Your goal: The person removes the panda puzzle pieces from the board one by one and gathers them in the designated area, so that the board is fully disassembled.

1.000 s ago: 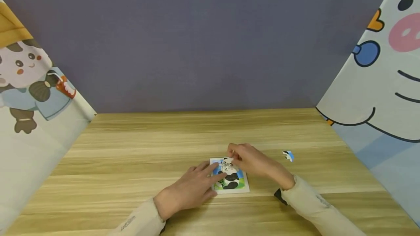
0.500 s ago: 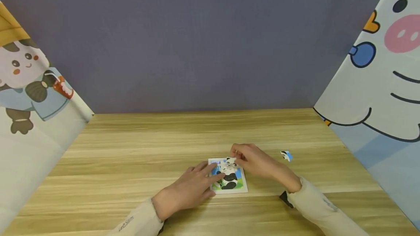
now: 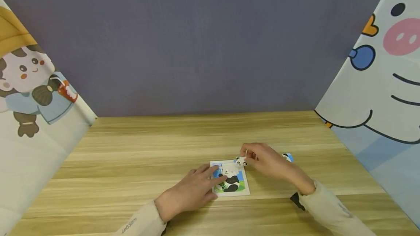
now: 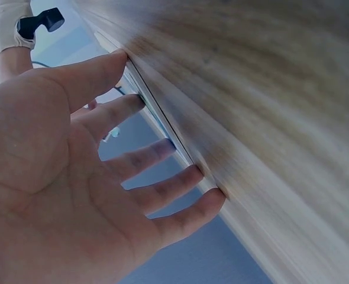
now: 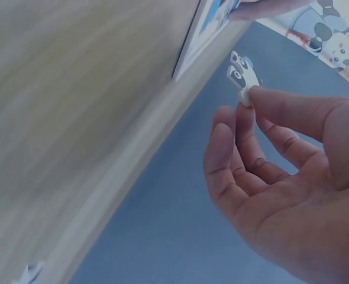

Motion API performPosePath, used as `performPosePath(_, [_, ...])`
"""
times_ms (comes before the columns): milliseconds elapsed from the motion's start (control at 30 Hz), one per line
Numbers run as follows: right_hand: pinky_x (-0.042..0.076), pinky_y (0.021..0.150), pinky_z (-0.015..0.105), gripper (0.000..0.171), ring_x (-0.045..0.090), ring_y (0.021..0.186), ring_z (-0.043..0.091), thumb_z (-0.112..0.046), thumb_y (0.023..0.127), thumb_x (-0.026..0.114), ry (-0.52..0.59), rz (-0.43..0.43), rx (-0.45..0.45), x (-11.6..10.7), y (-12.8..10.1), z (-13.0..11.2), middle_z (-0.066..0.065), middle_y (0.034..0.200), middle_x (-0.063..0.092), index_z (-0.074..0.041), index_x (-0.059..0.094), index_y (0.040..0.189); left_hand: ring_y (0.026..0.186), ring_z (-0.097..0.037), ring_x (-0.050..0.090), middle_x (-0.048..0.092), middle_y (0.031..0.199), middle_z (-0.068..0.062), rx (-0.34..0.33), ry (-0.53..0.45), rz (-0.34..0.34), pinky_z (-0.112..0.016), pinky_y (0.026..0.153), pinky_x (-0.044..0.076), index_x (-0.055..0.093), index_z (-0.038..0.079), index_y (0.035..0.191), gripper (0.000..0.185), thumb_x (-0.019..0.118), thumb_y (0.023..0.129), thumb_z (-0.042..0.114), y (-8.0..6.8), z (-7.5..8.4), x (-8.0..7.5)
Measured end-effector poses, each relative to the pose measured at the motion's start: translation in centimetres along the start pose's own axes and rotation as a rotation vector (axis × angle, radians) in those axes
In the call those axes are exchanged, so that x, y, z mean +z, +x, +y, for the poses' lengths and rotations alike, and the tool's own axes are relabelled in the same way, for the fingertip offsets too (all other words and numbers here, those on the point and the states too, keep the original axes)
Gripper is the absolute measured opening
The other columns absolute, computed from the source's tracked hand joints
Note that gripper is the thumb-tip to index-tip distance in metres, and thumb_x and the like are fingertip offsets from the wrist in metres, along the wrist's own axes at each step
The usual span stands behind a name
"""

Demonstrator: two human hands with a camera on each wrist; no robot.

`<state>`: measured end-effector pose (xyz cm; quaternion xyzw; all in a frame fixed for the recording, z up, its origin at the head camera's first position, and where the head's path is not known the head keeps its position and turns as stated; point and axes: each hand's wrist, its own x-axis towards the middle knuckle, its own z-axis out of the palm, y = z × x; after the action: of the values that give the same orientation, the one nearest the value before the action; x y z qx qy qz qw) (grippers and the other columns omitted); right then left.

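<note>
A small square panda jigsaw board (image 3: 242, 185) lies on the table before me. My left hand (image 3: 188, 194) rests over its left side with fingers spread and nearly straight; the left wrist view shows fingertips (image 4: 189, 171) along the board and table surface. Between thumb and forefinger, my right hand (image 3: 269, 161) pinches a jigsaw piece (image 3: 241, 161) printed with the panda's eyes. That piece is tilted and raised at the board's upper right corner. A pale bare spot (image 3: 229, 166) shows in the upper part of the picture. My left fingers hide part of the board's left side.
Another jigsaw piece (image 3: 287, 157), blue, black and white, lies on the wooden table (image 3: 147, 148) beyond my right wrist, partly covered by it. A dark grey wall (image 3: 203, 46) stands behind, with cartoon-printed panels (image 3: 370, 94) on both sides.
My right hand has lifted the panda-face piece off the picture and carried it to the right, uncovering the pale spot. The left hand stays on the board.
</note>
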<state>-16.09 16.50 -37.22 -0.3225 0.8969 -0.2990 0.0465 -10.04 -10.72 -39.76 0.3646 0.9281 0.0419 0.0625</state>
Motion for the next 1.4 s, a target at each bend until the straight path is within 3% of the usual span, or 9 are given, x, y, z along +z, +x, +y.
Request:
performPosePath(300, [0.046, 0.054, 0.025, 0.015, 0.052, 0.063, 0.009, 0.000, 0.094, 0.063, -0.030, 0.089, 0.011, -1.8, -1.1, 1.5, 0.001, 0.075, 0.061, -0.014, 0.065, 0.096, 0.141, -0.035, 0.038, 0.036, 0.158, -0.008, 0.013, 0.012, 0.015, -0.057, 0.100, 0.046, 0.045, 0.033, 0.150, 0.056, 0.062, 0.098, 0.041, 0.0, 0.0, -0.1])
performPosePath(567, [0.047, 0.057, 0.026, 0.013, 0.055, 0.068, 0.011, 0.001, 0.093, 0.065, -0.036, 0.117, 0.040, -3.2, -1.8, 3.9, -0.001, 0.077, 0.062, -0.012, 0.065, 0.098, 0.140, -0.036, 0.040, 0.038, 0.157, -0.009, 0.032, 0.029, 0.039, -0.057, 0.098, 0.048, 0.045, 0.031, 0.151, 0.056, 0.061, 0.098, 0.041, -0.1, -0.1, 0.1])
performPosePath(800, [0.044, 0.054, 0.026, 0.012, 0.053, 0.064, 0.012, 0.002, 0.093, 0.065, -0.036, 0.100, 0.107, -4.4, -2.3, 5.7, 0.004, 0.076, 0.062, -0.010, 0.064, 0.097, 0.140, -0.037, 0.040, 0.037, 0.157, -0.010, 0.036, 0.008, 0.035, -0.058, 0.098, 0.048, 0.045, 0.030, 0.151, 0.056, 0.062, 0.098, 0.040, -0.1, -0.1, -0.2])
performPosePath(1267, [0.042, 0.051, 0.025, 0.011, 0.049, 0.057, 0.011, 0.003, 0.090, 0.067, -0.005, 0.018, 0.187, -4.3, -3.0, 7.6, 0.004, 0.071, 0.058, -0.007, 0.065, 0.093, 0.141, -0.037, 0.038, 0.036, 0.158, -0.009, 0.021, 0.000, 0.020, -0.058, 0.100, 0.046, 0.044, 0.032, 0.151, 0.056, 0.062, 0.098, 0.040, -0.3, 0.1, -0.1])
performPosePath(1400, [0.042, 0.052, 0.024, 0.011, 0.048, 0.058, 0.010, 0.004, 0.088, 0.068, -0.017, 0.016, 0.191, -4.0, -2.8, 8.0, 0.000, 0.069, 0.056, -0.007, 0.065, 0.090, 0.140, -0.039, 0.039, 0.035, 0.157, -0.018, -0.006, -0.032, 0.024, -0.057, 0.103, 0.044, 0.045, 0.033, 0.150, 0.056, 0.063, 0.097, 0.039, -0.5, 0.2, -0.2])
